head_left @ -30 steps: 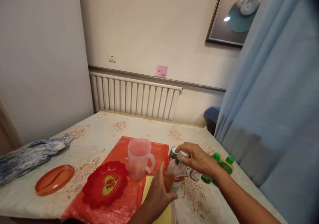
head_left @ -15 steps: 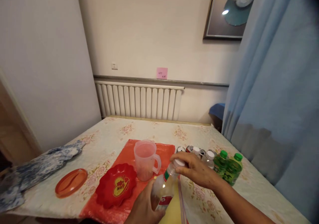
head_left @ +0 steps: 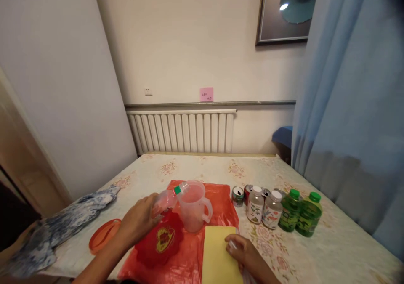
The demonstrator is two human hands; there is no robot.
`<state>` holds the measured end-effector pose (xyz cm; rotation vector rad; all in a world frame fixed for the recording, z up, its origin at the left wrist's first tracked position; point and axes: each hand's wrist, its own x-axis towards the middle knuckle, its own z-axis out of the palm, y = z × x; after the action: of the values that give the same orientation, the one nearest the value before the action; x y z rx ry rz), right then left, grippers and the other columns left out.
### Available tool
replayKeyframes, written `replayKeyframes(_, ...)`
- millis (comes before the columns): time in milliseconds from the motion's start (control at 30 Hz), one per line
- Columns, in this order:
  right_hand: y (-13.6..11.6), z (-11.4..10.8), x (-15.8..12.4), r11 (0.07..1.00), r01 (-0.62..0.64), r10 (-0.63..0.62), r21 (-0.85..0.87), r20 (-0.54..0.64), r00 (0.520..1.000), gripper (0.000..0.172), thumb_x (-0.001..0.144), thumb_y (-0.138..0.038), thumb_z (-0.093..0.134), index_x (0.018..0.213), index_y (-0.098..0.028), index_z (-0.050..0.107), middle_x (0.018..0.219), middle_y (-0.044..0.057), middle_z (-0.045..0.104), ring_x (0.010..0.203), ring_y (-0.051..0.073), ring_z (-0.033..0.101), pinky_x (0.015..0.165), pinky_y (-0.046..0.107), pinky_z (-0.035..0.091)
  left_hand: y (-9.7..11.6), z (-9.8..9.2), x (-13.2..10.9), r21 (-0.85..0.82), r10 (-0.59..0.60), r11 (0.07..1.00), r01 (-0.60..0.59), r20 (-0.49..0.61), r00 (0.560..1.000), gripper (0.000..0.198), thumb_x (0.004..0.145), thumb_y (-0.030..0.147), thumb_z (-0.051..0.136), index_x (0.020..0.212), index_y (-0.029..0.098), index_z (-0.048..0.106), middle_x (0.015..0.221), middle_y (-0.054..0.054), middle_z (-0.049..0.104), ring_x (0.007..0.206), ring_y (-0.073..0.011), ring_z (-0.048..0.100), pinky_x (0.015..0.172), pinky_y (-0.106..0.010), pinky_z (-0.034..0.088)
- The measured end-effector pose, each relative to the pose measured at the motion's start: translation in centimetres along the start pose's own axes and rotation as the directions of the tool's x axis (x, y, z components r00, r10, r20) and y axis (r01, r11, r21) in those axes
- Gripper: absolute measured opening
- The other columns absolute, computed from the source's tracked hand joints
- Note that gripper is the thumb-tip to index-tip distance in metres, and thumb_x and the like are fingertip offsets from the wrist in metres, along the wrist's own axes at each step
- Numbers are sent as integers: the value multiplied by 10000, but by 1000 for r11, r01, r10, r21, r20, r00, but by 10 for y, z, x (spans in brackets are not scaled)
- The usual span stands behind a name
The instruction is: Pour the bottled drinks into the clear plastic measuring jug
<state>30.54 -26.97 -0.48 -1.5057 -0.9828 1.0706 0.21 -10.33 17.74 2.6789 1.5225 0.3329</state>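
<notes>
My left hand (head_left: 140, 216) is closed around a clear plastic bottle (head_left: 166, 202) with a green band at its neck. The bottle is tipped to the right, and its uncapped mouth is over the rim of a pink translucent pitcher (head_left: 192, 210). Low over a yellow cloth (head_left: 219, 254), my right hand (head_left: 244, 252) has its fingers curled round a small whitish bottle cap (head_left: 232, 246), partly hidden. Below the bottle lies a red scalloped plate (head_left: 158, 244) with a yellow heart print. The pitcher and plate rest on a red plastic sheet (head_left: 221, 195).
To the right stand two white-capped bottles (head_left: 255, 206), two green bottles (head_left: 288, 212) and several cans (head_left: 237, 196). An orange lid (head_left: 102, 235) and a blue-white patterned cloth (head_left: 78, 216) lie on the left. A flowered cover (head_left: 202, 166) spreads over the table.
The bottle has lost its white cap and moved left, now tilted at the pitcher's rim. My right hand has left the bottle's neck and come down over the yellow cloth.
</notes>
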Motion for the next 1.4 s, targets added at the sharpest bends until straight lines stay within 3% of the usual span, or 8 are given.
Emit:
replayKeyframes(133, 28, 18, -6, 997, -74, 74, 33, -4, 997, 526, 591, -569, 628, 958, -192, 606, 637, -53, 489, 377, 55, 347, 384, 221, 288, -4, -20, 18, 165, 67, 985, -60, -43, 997, 473, 880, 559, 500, 1189, 206, 556, 1045, -117, 696, 973, -309, 646, 804, -381, 450)
replayKeyframes(367, 44, 24, -11, 994, -79, 81, 79, -22, 996, 464, 576, -521, 670, 914, -203, 658, 636, -32, 516, 418, 68, 360, 410, 231, 253, -2, -35, 34, 385, 106, 918, -98, 1, 994, 349, 852, 162, 514, 1197, 189, 564, 1093, -136, 681, 1047, -303, 608, 859, -387, 394)
replayKeyframes(800, 60, 25, -6, 994, -93, 93, 54, -5, 996, 495, 577, -530, 642, 942, -197, 662, 553, -58, 445, 411, 76, 337, 422, 232, 245, 11, -55, 47, 511, 214, 842, -174, -21, 977, 434, 768, -7, 431, 1132, 152, 607, 1034, -145, 673, 1016, -297, 570, 876, -408, 367)
replayKeyframes(1200, 66, 26, -7, 984, -98, 99, 149, 3, 995, 522, 580, -564, 669, 954, -201, 652, 574, -51, 503, 390, 65, 337, 398, 227, 251, 35, -65, 60, 574, 327, 778, -257, -20, 945, 411, 769, -20, 457, 1095, 172, 616, 1032, -131, 652, 1015, -288, 534, 936, -409, 325)
replayKeyframes(1400, 62, 23, -11, 976, -100, 100, 194, 9, 995, 527, 556, -539, 712, 954, -198, 659, 744, 6, 632, 429, 57, 381, 407, 215, 299, 41, -62, 61, 581, 393, 755, -306, -26, 919, 344, 833, 11, 440, 1081, 158, 629, 989, -131, 646, 1007, -287, 538, 993, -421, 291)
